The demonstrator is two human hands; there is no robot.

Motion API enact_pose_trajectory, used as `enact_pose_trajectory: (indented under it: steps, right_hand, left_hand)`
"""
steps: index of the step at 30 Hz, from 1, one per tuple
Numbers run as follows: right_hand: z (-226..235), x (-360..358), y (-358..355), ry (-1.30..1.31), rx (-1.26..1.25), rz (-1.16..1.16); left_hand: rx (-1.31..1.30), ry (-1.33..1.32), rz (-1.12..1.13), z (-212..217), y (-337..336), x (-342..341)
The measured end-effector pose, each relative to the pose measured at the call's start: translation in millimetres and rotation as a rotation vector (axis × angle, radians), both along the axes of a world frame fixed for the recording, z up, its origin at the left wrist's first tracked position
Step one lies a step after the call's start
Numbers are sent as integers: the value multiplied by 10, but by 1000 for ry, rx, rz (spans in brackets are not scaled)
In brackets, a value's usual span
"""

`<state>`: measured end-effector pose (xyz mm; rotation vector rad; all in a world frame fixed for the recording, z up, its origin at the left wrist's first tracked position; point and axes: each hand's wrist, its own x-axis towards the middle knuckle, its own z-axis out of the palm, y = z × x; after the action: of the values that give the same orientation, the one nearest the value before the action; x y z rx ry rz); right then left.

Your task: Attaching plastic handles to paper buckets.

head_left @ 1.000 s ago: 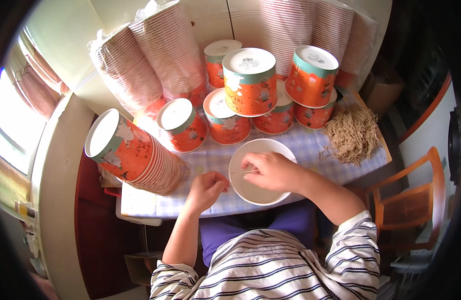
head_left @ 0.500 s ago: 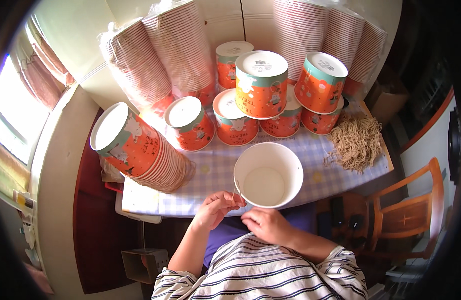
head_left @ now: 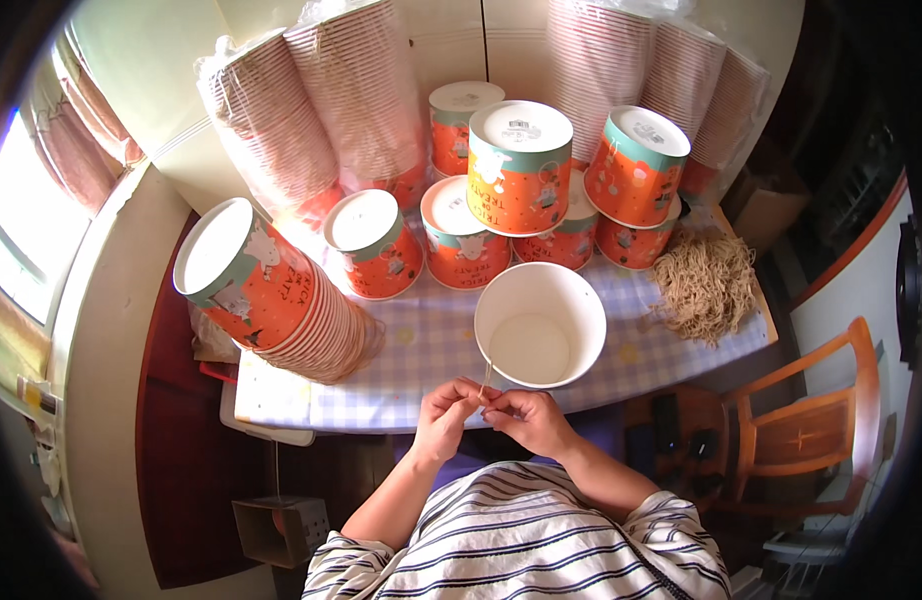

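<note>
A paper bucket (head_left: 581, 310) with a white inside stands upright at the table's front, its mouth facing me. From the left part of its near wall a thin pale cord (head_left: 488, 372) runs down to my fingers. My left hand (head_left: 444, 420) is closed in a pinch on this cord. Close against it, my right hand (head_left: 537, 425) pinches at the same spot, the fingertips of both hands meeting. The cord's end between the fingers is too small to make out.
Orange-and-green buckets (head_left: 519, 185) stand upside down behind, some stacked. A tall nested stack (head_left: 281, 290) rises at left. Plastic-wrapped bucket stacks (head_left: 356, 95) line the wall. A heap of tan cords (head_left: 706, 287) lies on the checked tablecloth (head_left: 421, 350) at right, near a wooden chair (head_left: 806, 430).
My right hand has moved up and left to meet my left hand at the cord. The bucket has shifted slightly away from me.
</note>
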<state>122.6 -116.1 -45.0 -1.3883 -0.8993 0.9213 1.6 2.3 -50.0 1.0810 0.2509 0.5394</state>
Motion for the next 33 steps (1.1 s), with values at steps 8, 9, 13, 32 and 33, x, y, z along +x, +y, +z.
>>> enact_pose_trajectory:
  steps: [8,9,13,32,33]
  right_hand:
    - [157,37,-40,-365,170,-131]
    - [183,19,-42,-278,148,-161]
    - [182,-66,-5,-127,113,-234]
    - [201,24,-130,-297,96,-248]
    - [210,30,-137,-297,96,-250]
  left_hand:
    - [151,59,130,-1,-69,-41]
    - [149,59,130,4,-87,-37]
    - [679,187,258,109,-151,-16]
    - [1225,218,153,367,23,162]
    - [1215,216,171,357,25,174]
